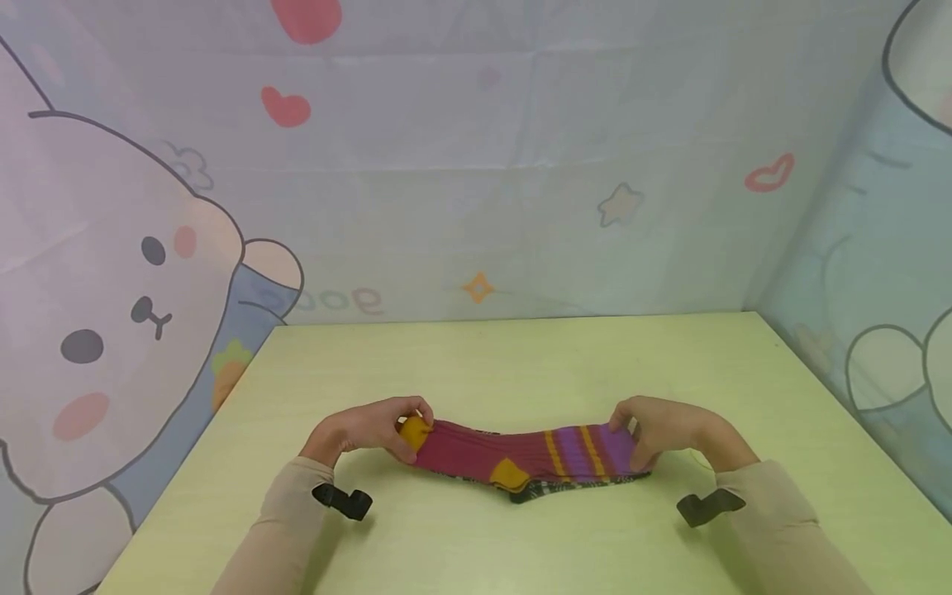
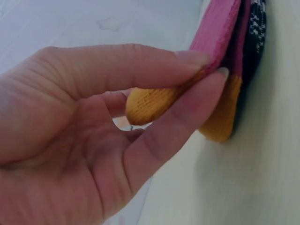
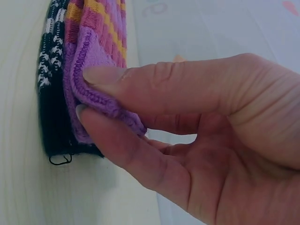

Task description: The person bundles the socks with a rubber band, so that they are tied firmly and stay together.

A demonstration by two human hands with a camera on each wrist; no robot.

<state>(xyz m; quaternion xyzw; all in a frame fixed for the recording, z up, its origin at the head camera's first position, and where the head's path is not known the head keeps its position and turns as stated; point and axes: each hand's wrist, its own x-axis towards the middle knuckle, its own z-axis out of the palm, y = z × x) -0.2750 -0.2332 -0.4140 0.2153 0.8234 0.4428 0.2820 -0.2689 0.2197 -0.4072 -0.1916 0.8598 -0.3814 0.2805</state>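
Note:
A maroon sock [image 1: 468, 450] with mustard toe and heel and a purple striped cuff stretches sideways between both hands. My left hand [image 1: 375, 426] pinches it by the toe end, between thumb and finger. At the opposite end, my right hand [image 1: 662, 426] pinches the purple cuff [image 3: 96, 61]. Under it lies a matching sock, whose mustard toe [image 2: 220, 122] shows in the left wrist view. Below these, black-and-white patterned socks [image 3: 51, 115] rest on the table, mostly hidden in the head view.
The pale yellow-green table [image 1: 521, 364] extends around the socks. A printed cloth backdrop [image 1: 461, 165] with hearts and a cartoon bear rises behind it and along its sides. A dark wrist camera mount is on each sleeve [image 1: 278, 516].

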